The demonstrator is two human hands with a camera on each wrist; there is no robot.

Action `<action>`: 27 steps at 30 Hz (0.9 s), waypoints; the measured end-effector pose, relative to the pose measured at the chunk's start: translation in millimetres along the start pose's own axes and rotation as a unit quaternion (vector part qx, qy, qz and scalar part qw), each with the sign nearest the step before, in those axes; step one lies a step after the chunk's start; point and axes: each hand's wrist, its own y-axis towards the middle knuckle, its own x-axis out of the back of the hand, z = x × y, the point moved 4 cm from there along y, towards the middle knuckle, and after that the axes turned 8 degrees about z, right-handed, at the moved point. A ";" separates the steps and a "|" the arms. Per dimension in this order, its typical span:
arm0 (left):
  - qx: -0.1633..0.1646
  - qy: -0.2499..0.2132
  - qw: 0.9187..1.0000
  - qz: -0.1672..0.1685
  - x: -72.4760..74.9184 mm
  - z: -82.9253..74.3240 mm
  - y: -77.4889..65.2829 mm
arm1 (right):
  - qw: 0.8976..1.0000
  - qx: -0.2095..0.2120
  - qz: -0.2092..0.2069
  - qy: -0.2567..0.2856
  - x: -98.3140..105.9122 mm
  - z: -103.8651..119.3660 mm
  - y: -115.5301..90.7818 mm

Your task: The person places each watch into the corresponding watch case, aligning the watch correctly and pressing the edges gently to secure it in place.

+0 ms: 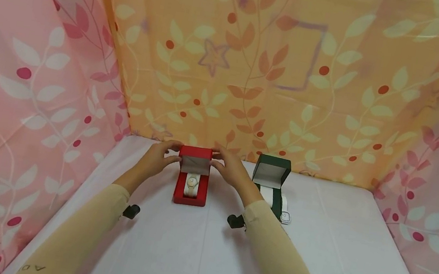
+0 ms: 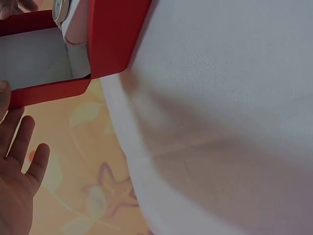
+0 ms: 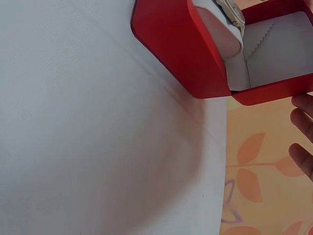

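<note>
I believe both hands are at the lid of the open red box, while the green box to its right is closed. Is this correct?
One detail is wrong: the green box is open, not closed. The head view shows its lid raised. The rest stands: the left hand and the right hand are at the lid of the open red box.

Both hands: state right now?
Left hand: holding the raised lid of the red rectangular watch box by its left side.
Right hand: holding the same lid by its right side.
</note>
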 end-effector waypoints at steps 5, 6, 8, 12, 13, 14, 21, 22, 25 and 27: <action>-0.002 0.005 1.000 0.000 -1.2 -1.6 -3.2 | 1.000 0.012 0.003 -0.006 -1.9 1.2 -3.3; -0.004 0.008 1.000 -0.001 -1.6 -1.6 -4.3 | 1.000 0.017 0.002 -0.005 -2.4 1.7 -4.1; -0.005 0.012 1.000 -0.004 -2.3 -2.0 -6.8 | 1.000 0.031 0.000 -0.006 -3.5 2.4 -5.7; -0.004 0.019 1.000 -0.007 -3.5 -2.8 -11.2 | 0.999 0.052 -0.012 -0.002 -4.9 3.4 -8.5; -0.002 0.019 1.000 -0.007 -3.6 -3.2 -12.0 | 0.998 0.054 -0.013 -0.004 -5.2 3.7 -9.2; 0.000 0.019 1.000 -0.007 -3.5 -3.4 -12.9 | 0.998 0.057 -0.015 -0.006 -5.6 3.9 -9.8; 0.013 0.027 1.000 -0.008 -3.0 -3.6 -17.1 | 0.999 0.033 -0.016 -0.025 -6.4 6.3 -15.5; 0.012 0.026 1.000 -0.011 -3.5 -3.1 -17.5 | 0.999 0.029 -0.016 -0.028 -6.6 6.4 -15.9; 0.007 0.014 1.000 -0.019 -5.1 -2.8 -19.2 | 0.999 0.027 -0.016 -0.029 -7.1 6.1 -16.7; 0.003 0.005 1.000 -0.024 -6.0 -3.3 -20.6 | 0.999 0.032 -0.018 -0.026 -7.1 6.4 -17.3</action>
